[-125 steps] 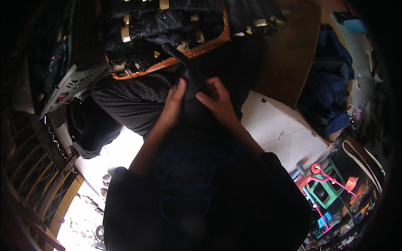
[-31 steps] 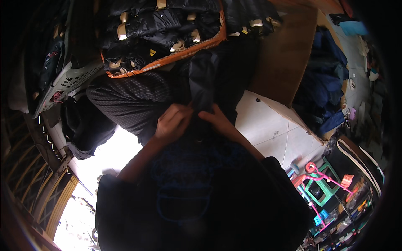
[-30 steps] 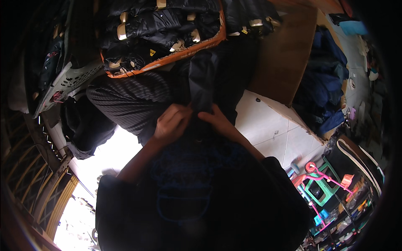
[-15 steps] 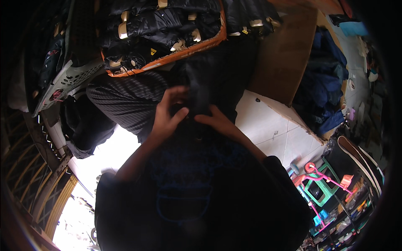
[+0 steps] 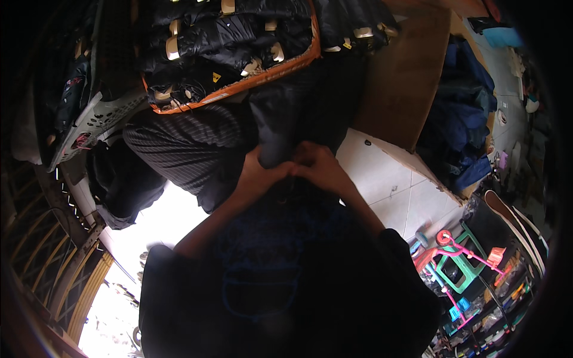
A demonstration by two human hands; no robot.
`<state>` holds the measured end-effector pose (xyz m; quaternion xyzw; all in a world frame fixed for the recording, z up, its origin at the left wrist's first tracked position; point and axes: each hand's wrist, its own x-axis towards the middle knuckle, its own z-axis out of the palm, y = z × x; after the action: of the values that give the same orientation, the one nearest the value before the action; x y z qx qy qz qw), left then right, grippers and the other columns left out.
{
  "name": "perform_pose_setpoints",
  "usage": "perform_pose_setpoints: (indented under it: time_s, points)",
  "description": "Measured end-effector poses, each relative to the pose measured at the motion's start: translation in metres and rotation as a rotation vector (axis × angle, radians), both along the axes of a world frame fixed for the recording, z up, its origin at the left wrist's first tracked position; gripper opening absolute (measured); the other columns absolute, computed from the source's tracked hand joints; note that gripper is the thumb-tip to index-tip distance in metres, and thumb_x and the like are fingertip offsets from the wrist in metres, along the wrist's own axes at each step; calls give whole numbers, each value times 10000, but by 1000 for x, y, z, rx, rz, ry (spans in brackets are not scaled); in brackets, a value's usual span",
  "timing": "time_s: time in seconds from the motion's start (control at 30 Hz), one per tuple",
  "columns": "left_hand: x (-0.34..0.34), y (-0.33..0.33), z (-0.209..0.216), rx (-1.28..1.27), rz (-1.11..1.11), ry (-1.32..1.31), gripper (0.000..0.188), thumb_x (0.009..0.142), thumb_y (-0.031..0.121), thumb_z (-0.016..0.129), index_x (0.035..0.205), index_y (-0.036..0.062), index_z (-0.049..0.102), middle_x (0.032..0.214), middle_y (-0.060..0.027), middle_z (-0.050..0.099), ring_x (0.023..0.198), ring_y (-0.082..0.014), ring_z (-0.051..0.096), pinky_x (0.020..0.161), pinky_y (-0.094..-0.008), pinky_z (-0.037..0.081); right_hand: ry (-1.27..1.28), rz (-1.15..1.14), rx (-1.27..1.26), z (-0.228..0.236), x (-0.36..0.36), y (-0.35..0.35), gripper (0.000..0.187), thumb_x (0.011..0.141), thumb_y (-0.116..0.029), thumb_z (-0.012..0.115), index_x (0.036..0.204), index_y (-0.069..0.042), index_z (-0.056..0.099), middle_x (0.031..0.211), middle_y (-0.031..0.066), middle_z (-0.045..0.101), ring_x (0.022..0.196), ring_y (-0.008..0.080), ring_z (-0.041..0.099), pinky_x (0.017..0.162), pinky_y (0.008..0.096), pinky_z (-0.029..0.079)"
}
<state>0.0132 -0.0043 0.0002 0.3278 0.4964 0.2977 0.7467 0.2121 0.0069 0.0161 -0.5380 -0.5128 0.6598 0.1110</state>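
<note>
Over my lap, my left hand point(image 5: 261, 179) and my right hand point(image 5: 322, 167) meet at the thumbs. Both are closed on the near end of a dark, smooth piece of cloth point(image 5: 276, 122), which stretches away between my knees. My left thumb presses against it, and the right fingers curl at its edge. The exact shape of the cloth is lost against the dark clothing around it. Striped dark trousers point(image 5: 191, 140) cover my bent left leg, just beside the cloth.
Ahead stands an orange-rimmed box point(image 5: 262, 74) of rolled black bundles with tan bands. A grey plastic basket point(image 5: 113, 116) is at left, above a black bag point(image 5: 122, 179). Rightward, a cardboard box point(image 5: 400, 77) holds blue cloth point(image 5: 462, 125); a green stool point(image 5: 462, 268) stands nearer.
My hands were apart with fingers spread; now they have come together and gripped the dark cloth. The cloth's near end has risen into clearer view.
</note>
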Motion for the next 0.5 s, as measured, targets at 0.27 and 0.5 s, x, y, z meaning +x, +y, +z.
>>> perform_pose_setpoints:
  time_s: [0.27,0.5]
  points:
    - [-8,-1,2,-68,-216,68,538,738,168,797,1169,-43,552,1049,-134,681,936,-201,686,802,-329,558,410,-369,-142,12,-36,9,491,806,-229,780,1206,-19,588,1124,114,645,1075,203,613,935,346,477]
    - [-13,-16,-7,1,-362,224,839,673,204,841,1362,-34,424,1201,-169,609,1076,-232,632,885,-350,539,203,-238,-136,3,-40,-16,535,756,-261,811,1201,-35,620,1137,123,655,1082,208,618,977,326,459]
